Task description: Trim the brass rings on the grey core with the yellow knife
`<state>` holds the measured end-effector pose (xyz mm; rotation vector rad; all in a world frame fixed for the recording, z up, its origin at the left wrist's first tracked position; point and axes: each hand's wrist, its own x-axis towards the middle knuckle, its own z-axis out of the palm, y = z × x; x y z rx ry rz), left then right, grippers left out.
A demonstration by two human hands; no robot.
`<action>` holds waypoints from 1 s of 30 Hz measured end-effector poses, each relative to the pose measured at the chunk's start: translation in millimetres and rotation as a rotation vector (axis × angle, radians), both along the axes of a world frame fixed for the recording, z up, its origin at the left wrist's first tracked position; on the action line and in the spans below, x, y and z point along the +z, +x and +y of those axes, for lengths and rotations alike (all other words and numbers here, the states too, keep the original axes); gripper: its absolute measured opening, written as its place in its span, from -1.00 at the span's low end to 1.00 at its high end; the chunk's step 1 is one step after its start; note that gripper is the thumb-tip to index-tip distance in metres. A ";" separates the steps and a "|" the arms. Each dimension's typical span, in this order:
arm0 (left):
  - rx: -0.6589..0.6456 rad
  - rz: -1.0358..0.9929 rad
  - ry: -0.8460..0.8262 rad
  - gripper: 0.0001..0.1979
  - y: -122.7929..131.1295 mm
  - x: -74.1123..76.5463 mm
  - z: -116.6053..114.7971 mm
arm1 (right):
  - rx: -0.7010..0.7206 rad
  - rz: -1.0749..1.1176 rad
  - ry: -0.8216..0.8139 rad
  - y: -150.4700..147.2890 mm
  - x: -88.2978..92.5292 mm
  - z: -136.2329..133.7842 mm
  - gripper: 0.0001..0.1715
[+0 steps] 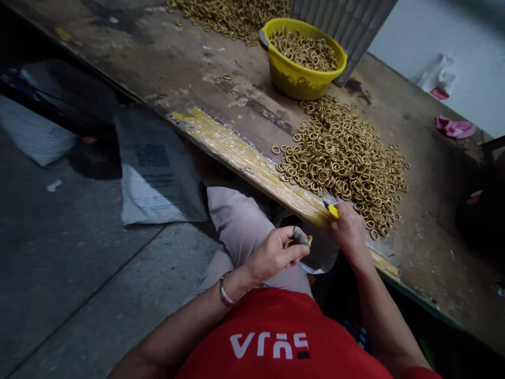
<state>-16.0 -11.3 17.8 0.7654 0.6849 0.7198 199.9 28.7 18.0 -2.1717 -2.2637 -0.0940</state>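
Note:
In the head view, my left hand [274,255] is closed in a pinch over my lap, on a gold-coloured ring [310,241]. One fingertip there seems covered by a worn grey wrap [300,236]. My right hand [349,229] grips a yellow-handled utility knife [333,211] at the table's edge, its dark tip pointing up and left. Just beyond that hand spreads a large heap of similar rings [343,152].
A yellow basin [302,79] full of rings stands behind the heap. Another ring pile [236,18] lies at the far side. Clear-taped yellow strip [244,152] lines the table [189,68] edge. A white printed sack [153,179] sits on the floor at left.

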 end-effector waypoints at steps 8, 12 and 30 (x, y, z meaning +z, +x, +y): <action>0.071 -0.184 -0.250 -0.68 -1.5 -16.5 11.8 | 0.129 0.099 0.034 -50.3 -8.5 55.7 -0.65; 0.054 -0.257 -0.299 -0.70 -8.1 -18.2 14.7 | 0.099 0.065 0.004 -62.3 -6.4 75.2 -0.76; 0.114 -0.260 -0.193 -0.76 -0.2 -21.0 14.0 | -0.291 1.794 -0.442 -56.6 0.6 -27.0 -0.66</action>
